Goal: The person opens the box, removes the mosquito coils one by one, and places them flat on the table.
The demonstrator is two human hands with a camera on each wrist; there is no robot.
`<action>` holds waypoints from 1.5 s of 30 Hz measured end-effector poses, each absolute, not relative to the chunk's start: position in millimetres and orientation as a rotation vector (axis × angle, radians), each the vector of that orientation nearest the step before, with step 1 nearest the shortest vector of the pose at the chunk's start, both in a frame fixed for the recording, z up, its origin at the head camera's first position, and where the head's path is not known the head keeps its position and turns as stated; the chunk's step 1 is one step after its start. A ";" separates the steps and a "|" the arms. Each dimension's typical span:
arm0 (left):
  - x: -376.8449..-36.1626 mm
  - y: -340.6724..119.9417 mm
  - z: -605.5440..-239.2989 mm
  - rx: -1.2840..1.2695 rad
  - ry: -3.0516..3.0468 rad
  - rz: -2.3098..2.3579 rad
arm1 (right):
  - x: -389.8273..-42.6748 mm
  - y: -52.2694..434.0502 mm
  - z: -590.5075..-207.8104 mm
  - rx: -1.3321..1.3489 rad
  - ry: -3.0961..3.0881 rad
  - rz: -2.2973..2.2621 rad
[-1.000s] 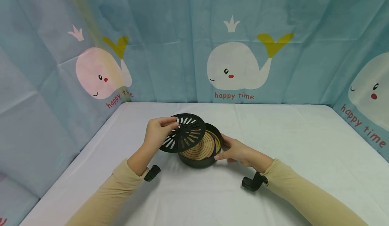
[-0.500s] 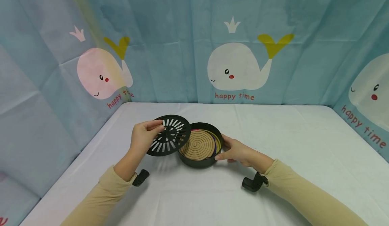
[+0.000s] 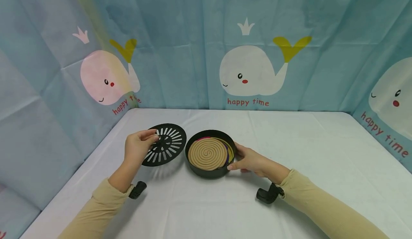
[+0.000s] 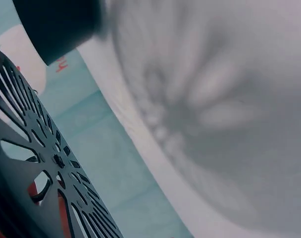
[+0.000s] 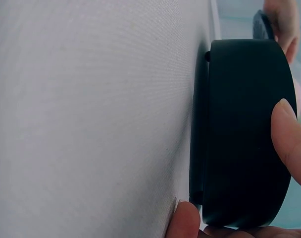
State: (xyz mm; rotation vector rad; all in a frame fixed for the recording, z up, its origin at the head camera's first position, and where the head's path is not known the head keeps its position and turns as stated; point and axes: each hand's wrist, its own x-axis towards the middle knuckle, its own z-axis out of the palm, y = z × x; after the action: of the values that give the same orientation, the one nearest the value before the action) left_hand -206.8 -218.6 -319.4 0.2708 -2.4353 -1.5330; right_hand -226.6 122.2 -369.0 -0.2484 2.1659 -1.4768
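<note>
"Two grips, worries?"

"Left hand (image 3: 137, 145) pinches slotted lid (image 3: 165, 145) at nine o'clock of tin (image 3: 209, 174), right hand (image 3: 250, 159) grips tin at three. I'd worry sloppy fingers could drop the lid."

You can read "happy time" in red lettering (image 3: 248, 102) on the blue curtain (image 3: 180, 71) — once under the middle whale (image 3: 252, 71), once aslant under the right whale (image 3: 392, 85), and once under the left whale (image 3: 103, 74), where a fold breaks the second word. Your left wrist view shows a red scrap (image 4: 61, 63) — too cut off to read.
</note>
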 end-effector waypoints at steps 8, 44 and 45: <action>-212.8 -226.2 -326.7 0.318 -2.513 -1.478 | -226.8 122.1 -369.1 -0.242 2.161 -1.482; -223.1 -235.4 -355.6 0.369 -2.680 -1.533 | -226.9 121.2 -368.7 -0.229 2.162 -1.487; -223.1 -235.7 -356.0 0.365 -2.679 -1.537 | -226.8 121.3 -368.8 -0.229 2.162 -1.488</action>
State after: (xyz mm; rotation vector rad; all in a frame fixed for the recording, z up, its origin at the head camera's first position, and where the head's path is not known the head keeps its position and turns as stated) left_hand -223.1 -235.7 -356.0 0.3654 -2.6788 -1.5365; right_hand -226.8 121.3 -368.8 -0.2294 2.1623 -1.4879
